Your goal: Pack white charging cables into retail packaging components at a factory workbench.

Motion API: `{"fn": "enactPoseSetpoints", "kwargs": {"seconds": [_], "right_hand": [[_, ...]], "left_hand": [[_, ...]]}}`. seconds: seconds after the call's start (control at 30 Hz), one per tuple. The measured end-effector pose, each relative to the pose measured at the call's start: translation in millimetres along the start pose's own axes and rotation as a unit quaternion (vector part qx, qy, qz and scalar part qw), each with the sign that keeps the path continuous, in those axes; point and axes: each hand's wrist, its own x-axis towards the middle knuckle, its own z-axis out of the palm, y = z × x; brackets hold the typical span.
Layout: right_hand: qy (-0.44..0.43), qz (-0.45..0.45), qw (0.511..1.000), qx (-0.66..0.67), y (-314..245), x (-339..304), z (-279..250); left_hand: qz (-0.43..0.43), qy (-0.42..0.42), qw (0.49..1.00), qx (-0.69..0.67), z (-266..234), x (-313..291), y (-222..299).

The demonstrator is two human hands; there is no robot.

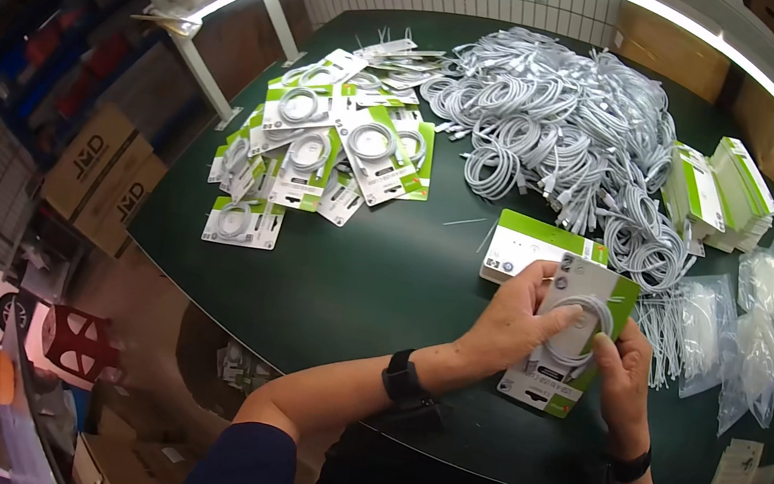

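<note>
Green-and-white card (pixel 593 281), pale cable (pixel 564 359) coiled on its front, left hand (pixel 519 316) and right hand (pixel 627 374) gripping it, green table (pixel 381 282) beneath

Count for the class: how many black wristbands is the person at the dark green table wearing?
2: one black wristband around the left wrist, the other around the right wrist. Both show clearly.

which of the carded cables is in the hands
The carded cable held by the left hand and right hand, in front of the heap of loose cables; those in the left-side pile lie unheld.
</note>
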Motion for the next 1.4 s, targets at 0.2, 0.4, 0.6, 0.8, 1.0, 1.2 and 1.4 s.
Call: {"fn": "enactPoseSetpoints", "kwargs": {"seconds": [0.2, 0.4, 0.6, 0.8, 1.0, 1.2, 1.4], "right_hand": [[0.066, -0.070, 0.995, 0.027, 4, 7, -8], [0.048, -0.078, 0.995, 0.042, -1, 4, 2], [0.079, -0.047, 0.996, 0.002, 5, 0, -8], [0.035, -0.007, 0.999, -0.004, 4, 4, -2], [0.006, 0.010, 0.999, -0.039, 17, 8, -1], [0.011, 0.021, 0.997, -0.072, 17, 9, -2], [0.012, 0.011, 0.996, -0.083, 17, 9, 1]], "left_hand": [[-0.033, -0.152, 0.975, 0.157, -8, -3, 25], [-0.070, -0.096, 0.992, 0.031, -26, -10, 34], [0.077, 0.094, 0.989, -0.081, -114, 24, 93], [0.145, 0.317, 0.933, -0.090, -256, 32, 129], [0.014, 0.335, 0.938, -0.084, -251, 18, 69], [-0.007, 0.216, 0.969, 0.122, -183, 51, 38], [0.190, 0.132, 0.811, 0.537, -171, 121, 3]]}}
